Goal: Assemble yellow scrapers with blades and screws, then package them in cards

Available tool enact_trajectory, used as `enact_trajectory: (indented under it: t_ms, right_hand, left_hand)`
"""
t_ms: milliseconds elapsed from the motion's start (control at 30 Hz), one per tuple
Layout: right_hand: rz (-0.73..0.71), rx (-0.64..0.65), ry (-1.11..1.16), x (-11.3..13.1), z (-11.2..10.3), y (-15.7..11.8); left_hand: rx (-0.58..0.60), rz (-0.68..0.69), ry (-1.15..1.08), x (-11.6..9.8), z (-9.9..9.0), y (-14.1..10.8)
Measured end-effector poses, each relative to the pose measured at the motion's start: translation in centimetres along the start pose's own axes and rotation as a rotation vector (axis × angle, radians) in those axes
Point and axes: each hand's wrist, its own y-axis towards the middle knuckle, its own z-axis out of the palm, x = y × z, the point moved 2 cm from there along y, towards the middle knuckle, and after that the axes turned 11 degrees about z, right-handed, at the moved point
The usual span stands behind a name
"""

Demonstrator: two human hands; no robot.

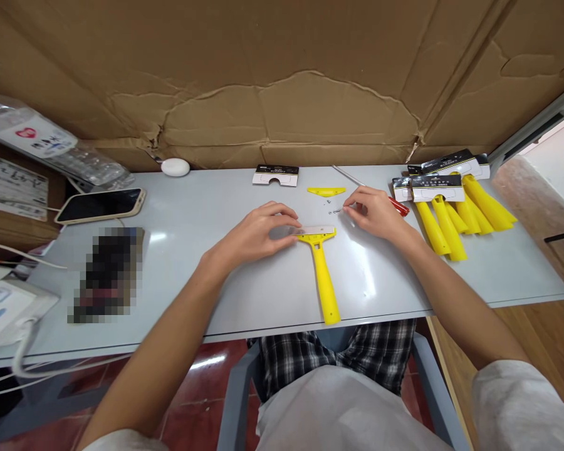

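Observation:
A yellow scraper [326, 282] lies on the grey table, its handle towards me and a metal blade [320, 230] across its head. My left hand [267, 232] pinches the left end of the blade and scraper head between thumb and fingers. Beyond it are small screws [334, 212] and a separate yellow clamp strip [326, 191]. The fingertips of my right hand [367, 212] are closed together beside the screws; whatever is between them is too small to make out. Partly behind my right hand lies a screwdriver with a red handle [399, 207].
Several packaged yellow scrapers [444, 228] lie at the right. A black and white card [276, 175] and a white oval object [175, 166] are near the cardboard wall [282, 113]. A phone [101, 205], a plastic bottle [51, 144] and a white cable [21, 351] are at the left.

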Motion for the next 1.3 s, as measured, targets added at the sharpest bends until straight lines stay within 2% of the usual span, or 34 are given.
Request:
enact_trajectory:
  t_ms: [133, 200, 300, 367, 500, 600, 733, 1067, 1200, 1300]
  right_hand:
    - [0.071, 0.002, -0.253, 2.0, -0.4, -1.8]
    - [0.08, 0.044, -0.391, 3.1, 0.1, -3.6]
    - [0.102, 0.057, -0.441, 4.2, 1.3, -6.8]
    - [0.131, 0.061, -0.453, 4.5, 2.1, -8.5]
    - [0.194, 0.166, -0.473, 4.2, 2.9, -10.2]
    - [0.228, 0.211, -0.482, 4.0, 2.9, -10.4]
    - [0.223, 0.198, -0.503, 3.9, 2.8, -10.5]
    - [0.199, 0.171, -0.568, 4.1, 2.8, -10.7]
    - [0.177, 0.199, -0.597, 4.2, 1.6, -9.9]
    - [0.141, 0.276, -0.615, 4.4, -0.1, -8.1]
  left_hand:
    - [-0.072, -0.111, 0.128, -1.6, -0.8, -1.3]
    - [-0.114, -0.186, 0.213, -2.7, -0.8, -2.5]
    - [-0.144, -0.28, 0.3, -4.3, 0.0, -4.5]
    - [-0.131, -0.333, 0.314, -5.1, 0.8, -5.5]
    - [-0.029, -0.459, 0.316, -6.0, 2.7, -6.6]
    - [0.023, -0.505, 0.34, -6.2, 3.9, -7.0]
    - [0.002, -0.499, 0.385, -6.3, 5.1, -7.5]
    - [-0.076, -0.485, 0.408, -6.5, 5.4, -7.6]
    - [-0.087, -0.48, 0.402, -6.6, 5.4, -7.6]
    - [-0.081, -0.483, 0.409, -6.7, 5.4, -7.5]
